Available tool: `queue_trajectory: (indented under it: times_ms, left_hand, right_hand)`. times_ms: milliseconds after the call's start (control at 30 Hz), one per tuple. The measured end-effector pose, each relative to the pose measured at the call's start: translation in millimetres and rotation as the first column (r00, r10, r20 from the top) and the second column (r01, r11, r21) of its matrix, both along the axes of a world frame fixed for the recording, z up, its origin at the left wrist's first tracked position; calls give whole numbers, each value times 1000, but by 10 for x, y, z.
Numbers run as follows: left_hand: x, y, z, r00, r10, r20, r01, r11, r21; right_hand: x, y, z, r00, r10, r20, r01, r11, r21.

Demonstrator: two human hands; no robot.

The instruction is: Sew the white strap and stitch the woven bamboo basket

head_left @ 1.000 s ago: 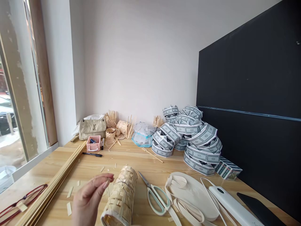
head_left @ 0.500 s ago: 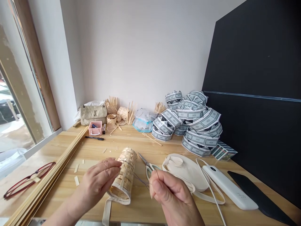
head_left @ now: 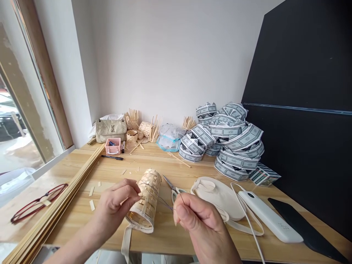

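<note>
A woven bamboo-strip tube basket (head_left: 151, 194) lies on its side on the wooden table, its cloth-bound mouth facing me. A cloth strap (head_left: 126, 240) hangs from that rim over the table edge. My right hand (head_left: 200, 222) is closed, pinching a thin needle (head_left: 182, 199) that points up between thumb and forefinger. Dark thread (head_left: 165, 204) runs across the basket towards this hand. Left of the basket, my left hand (head_left: 117, 205) has its fingertips pinched together on what looks like the thread's other part. Scissors (head_left: 171, 184) lie partly behind my right hand.
Long bamboo strips (head_left: 59, 200) and red glasses (head_left: 38, 203) lie at left. A cream cloth bag (head_left: 220, 198), a white power bank (head_left: 271, 216) with a cable and a black flat piece (head_left: 305, 227) lie right. Behind stand a pink box (head_left: 113, 146) and stacked patterned paper bands (head_left: 236, 161).
The view has shifted slightly. My left fingers have curled more and moved a little left of the basket. My right hand keeps its pinch on the needle.
</note>
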State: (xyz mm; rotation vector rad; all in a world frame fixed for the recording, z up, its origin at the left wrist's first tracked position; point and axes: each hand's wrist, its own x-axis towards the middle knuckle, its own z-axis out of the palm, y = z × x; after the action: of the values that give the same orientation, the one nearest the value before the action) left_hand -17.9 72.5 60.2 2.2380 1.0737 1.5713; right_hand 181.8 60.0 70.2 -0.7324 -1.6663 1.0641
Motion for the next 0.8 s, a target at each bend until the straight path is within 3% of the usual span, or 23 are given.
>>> queue_trajectory:
  times_ms: [267, 500, 633, 800]
  left_hand:
    - [-26, 44, -63, 957, -104, 272, 175, 951, -255]
    - [-37, 11, -138, 811, -89, 578, 357, 859, -367]
    - [-15, -28, -183, 678, -38, 734, 461, 800, -384]
    - [-14, -2, -190, 655, 8, 756, 437, 812, -387]
  right_hand:
    - [11, 84, -112, 999, -36, -10, 35, 998, -56]
    - [-9, 161, -232, 991, -97, -92, 75, 973, -216]
    - [-42, 179, -375, 989, 11, -149, -61, 940, -336]
    - [-48, 225, -500, 960, 156, -231, -246, 865, -438]
